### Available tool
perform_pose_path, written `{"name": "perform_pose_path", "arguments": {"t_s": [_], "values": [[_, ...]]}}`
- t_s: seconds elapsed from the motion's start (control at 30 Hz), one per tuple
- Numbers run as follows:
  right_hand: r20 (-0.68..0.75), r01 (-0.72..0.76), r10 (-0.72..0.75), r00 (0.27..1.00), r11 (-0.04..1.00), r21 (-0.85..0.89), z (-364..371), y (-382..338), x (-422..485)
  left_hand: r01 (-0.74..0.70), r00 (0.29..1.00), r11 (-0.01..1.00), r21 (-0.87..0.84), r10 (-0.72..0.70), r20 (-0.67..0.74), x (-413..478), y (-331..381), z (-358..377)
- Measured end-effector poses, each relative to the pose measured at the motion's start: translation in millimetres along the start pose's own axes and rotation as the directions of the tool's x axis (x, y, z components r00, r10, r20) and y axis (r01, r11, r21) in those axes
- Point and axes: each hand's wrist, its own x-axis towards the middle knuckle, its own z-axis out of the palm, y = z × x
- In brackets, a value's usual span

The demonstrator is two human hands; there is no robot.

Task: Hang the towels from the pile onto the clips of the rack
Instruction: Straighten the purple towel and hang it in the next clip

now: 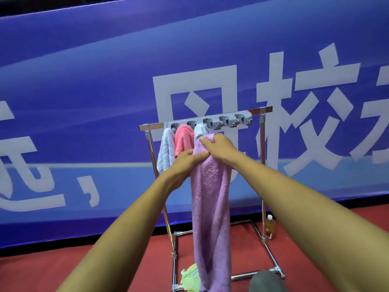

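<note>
Both forearms reach far toward the rack (262,171). Left hand (185,163) and right hand (219,146) have their fingers clenched on the top of a purple towel (210,207), held just below the grey clip bar (210,122). Its length hangs to the red floor (63,270). Left of it hang a light blue towel (166,150), a pink towel (183,140) and a grey towel (200,131). A yellow-green towel (190,278) lies at the rack's base.

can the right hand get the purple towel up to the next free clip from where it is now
Probably yes. The right hand grips the top of the purple towel just below the clip strip, beside the free fourth clip. Nothing lies between them; the left hand only steadies the towel lower down.
</note>
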Motion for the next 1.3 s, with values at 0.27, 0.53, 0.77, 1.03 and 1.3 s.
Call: {"name": "perform_pose_path", "arguments": {"t_s": [0.27, 0.53, 0.77, 1.03, 1.3], "values": [[-0.191, -0.084, 0.125, 0.973, 0.974, 0.211, -11, 1, 3, 0.105, 0.984, 0.853, 0.511, -0.165, 0.074, -8, -11, -24], [0.072, -0.151, 0.133, 0.988, 0.866, 0.476, -21, -4, 5, 0.177, 0.959, 0.946, 0.271, -0.103, -0.265, 6, -4, -20], [0.614, -0.294, 0.394, 0.684, 0.919, -0.262, -22, 25, -9, 0.069, 0.988, 0.997, -0.020, -0.071, -0.139, 9, 28, -26], [0.401, -0.494, 0.313, 0.861, 0.701, 0.514, -18, 40, -15, 0.156, 0.979, 0.884, -0.440, -0.197, -0.048, 9, 14, -45], [0.734, -0.749, 0.323, 0.598, 0.552, 0.367, 34, 48, -41, 0.275, 0.961, 0.782, -0.560, -0.232, 0.148, -21, -56, -15]]}}
